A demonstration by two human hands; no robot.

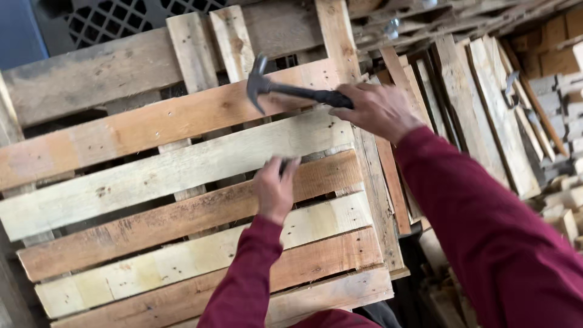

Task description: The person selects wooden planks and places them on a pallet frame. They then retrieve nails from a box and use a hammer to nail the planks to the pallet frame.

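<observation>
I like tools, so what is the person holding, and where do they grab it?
The right hand grips a dark metal claw hammer by its handle end. The left hand pinches something small and dark against the wooden pallet; what cannot be told.

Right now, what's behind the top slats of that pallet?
Through the gaps of the pallet, pale wooden cross boards run behind the slats, with a dark lattice panel above. Below, the gaps show only shadow. The hammer and right hand cover part of one slat.
</observation>
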